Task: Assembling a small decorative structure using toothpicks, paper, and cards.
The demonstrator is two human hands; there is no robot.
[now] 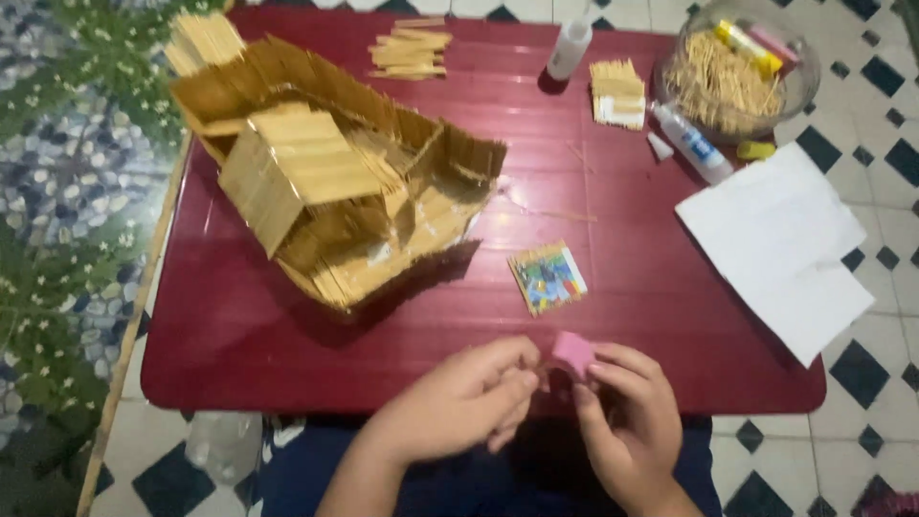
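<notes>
Grip: we see both hands meet at the near edge of the worktop (239,345); the right hand (627,426) pinches a small pink piece (574,352) between thumb and fingers; the left hand (464,402) has its fingers curled narrow, fingertips touching or just beside the pink piece, we cannot tell which

Pink piece: held just above the near edge of the dark red worktop, right of its middle

Stick house: a model built of pale wooden sticks (325,172) fills the left half of the worktop, tilted, reaching toward the far left corner

Coloured square: a small stick panel painted in several colours (548,278) lies flat near the middle, between the model and our hands

White sheet: paper (775,244) overhangs the right edge

Bowl: a clear bowl of thin sticks (732,77) sits at the far right corner; a glue bottle (691,142) lies just beside it

Far edge: a white bottle (568,48) stands upright; loose stick stacks (410,50) and a stick bundle (617,93) lie near it
</notes>
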